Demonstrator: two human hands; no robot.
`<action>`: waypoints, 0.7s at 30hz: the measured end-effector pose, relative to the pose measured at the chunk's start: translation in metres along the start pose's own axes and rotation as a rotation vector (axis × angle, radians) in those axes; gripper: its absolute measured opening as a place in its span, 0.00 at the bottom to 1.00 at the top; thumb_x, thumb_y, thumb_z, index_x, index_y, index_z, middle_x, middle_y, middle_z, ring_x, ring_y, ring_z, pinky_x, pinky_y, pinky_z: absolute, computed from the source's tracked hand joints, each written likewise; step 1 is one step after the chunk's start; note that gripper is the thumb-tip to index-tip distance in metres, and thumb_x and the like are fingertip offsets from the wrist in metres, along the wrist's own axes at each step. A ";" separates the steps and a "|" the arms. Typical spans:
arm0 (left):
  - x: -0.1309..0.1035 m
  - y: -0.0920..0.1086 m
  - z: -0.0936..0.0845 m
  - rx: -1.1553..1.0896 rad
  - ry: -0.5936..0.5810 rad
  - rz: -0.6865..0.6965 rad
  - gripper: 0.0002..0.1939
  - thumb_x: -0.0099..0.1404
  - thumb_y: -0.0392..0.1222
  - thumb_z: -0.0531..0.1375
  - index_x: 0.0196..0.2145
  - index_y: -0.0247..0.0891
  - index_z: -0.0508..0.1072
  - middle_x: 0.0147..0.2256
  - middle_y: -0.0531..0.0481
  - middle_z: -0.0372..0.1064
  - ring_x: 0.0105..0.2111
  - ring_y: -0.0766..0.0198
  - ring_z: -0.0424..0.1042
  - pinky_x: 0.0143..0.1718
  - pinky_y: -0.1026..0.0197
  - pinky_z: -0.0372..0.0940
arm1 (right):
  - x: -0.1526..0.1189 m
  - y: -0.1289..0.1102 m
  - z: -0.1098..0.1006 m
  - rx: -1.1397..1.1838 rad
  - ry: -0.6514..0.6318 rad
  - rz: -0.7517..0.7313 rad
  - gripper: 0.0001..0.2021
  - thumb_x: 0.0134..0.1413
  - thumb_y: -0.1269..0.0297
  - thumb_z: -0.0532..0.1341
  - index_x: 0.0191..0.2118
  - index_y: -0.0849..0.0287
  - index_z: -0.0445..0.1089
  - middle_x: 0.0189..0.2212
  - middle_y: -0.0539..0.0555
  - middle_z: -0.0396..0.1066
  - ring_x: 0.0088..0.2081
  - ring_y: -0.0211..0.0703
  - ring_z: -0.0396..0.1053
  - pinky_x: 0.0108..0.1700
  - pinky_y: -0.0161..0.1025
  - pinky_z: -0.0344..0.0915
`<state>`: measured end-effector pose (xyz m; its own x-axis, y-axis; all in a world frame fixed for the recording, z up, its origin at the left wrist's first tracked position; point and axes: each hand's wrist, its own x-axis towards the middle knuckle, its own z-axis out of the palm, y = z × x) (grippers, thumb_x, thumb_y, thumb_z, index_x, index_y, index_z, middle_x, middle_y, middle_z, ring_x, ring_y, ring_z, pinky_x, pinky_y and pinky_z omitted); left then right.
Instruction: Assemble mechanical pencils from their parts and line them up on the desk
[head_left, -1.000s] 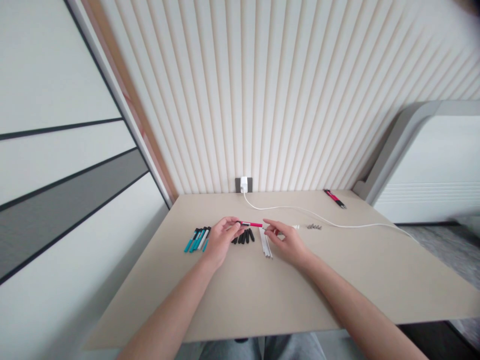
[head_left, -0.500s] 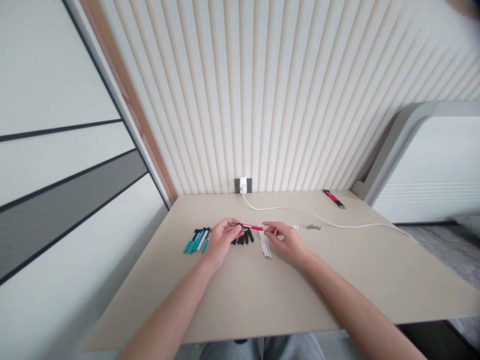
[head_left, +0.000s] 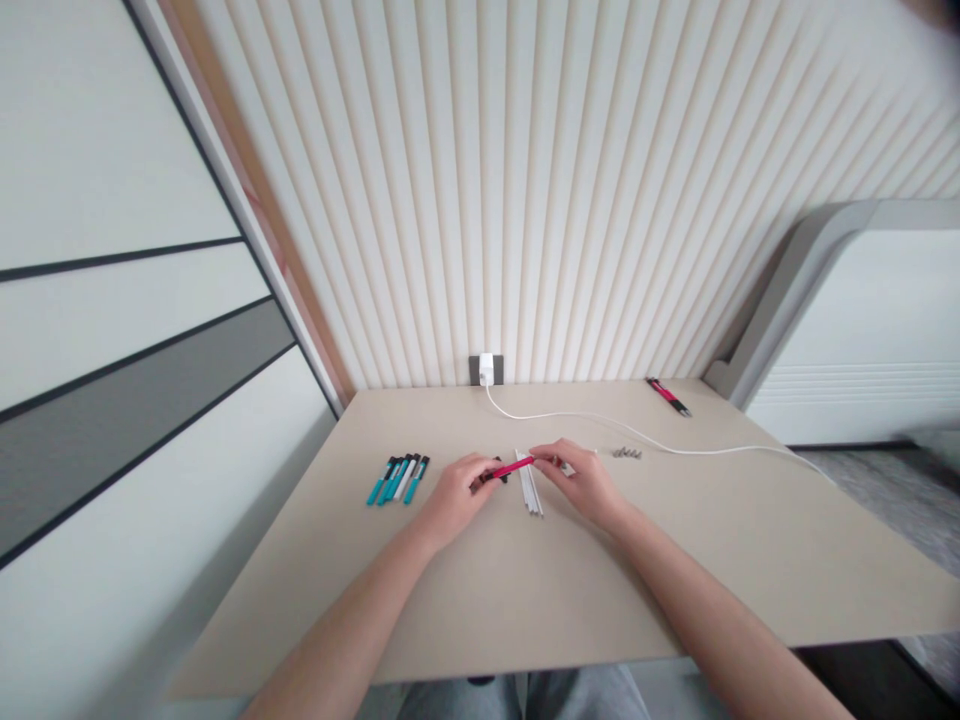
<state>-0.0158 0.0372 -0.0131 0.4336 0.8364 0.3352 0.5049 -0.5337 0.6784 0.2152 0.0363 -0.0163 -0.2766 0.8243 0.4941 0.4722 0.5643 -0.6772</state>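
A red pen barrel (head_left: 511,467) is held between both hands just above the beige desk (head_left: 525,580). My left hand (head_left: 457,495) pinches its near, black end. My right hand (head_left: 581,478) pinches the far end with thumb and forefinger. Under the barrel lie several white refill tubes (head_left: 531,492) side by side. The small black parts that lie behind my left hand are mostly hidden by it.
Several teal and black pens (head_left: 397,479) lie in a row at the left. A white cable (head_left: 660,445) runs from a wall charger (head_left: 487,368) across the desk to the right. Small springs (head_left: 626,453) and a red pen (head_left: 669,396) lie farther right.
Both hands have drawn closer together and toward me with the red barrel, which now tilts up to the right. My left hand has shifted right, over the black parts.
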 end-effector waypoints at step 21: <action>-0.001 -0.004 0.003 0.135 0.086 -0.041 0.07 0.64 0.36 0.56 0.40 0.40 0.70 0.36 0.49 0.71 0.37 0.60 0.70 0.38 0.60 0.64 | 0.001 -0.004 -0.005 -0.209 -0.269 -0.026 0.10 0.62 0.63 0.55 0.39 0.56 0.74 0.32 0.54 0.74 0.34 0.41 0.69 0.38 0.38 0.64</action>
<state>-0.0163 0.0377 -0.0177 0.3482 0.8624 0.3675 0.6190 -0.5060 0.6007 0.2173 0.0347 -0.0100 -0.4885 0.8082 0.3288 0.6161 0.5864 -0.5259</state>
